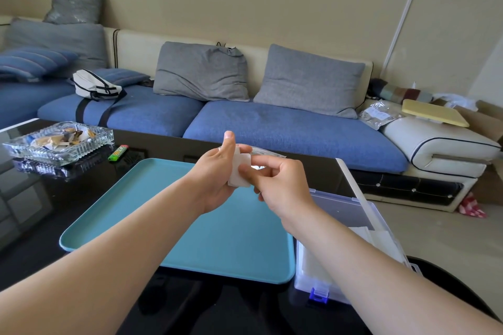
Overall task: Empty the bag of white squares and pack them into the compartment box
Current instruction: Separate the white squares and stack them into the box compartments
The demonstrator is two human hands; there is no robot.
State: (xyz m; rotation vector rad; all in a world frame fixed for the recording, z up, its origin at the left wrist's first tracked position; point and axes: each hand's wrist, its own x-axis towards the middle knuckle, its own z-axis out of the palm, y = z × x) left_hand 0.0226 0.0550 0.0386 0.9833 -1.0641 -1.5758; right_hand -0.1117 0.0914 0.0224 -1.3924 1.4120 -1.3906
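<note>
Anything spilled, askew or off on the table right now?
Nothing stands out. The left hand holds the squares and the right hand pinches them above the tray; none lie spilled on it. The box sits open beside the tray.

the person's left forearm (122, 239) and right forearm (367, 261) are bare along their whole visible length, from the wrists down to the bottom edge of the view. both look smooth and slender and narrow toward the wrists. the left hand (215, 174) and right hand (283, 185) are bare as well, with slim fingers. the nails are too small to make out.
</note>
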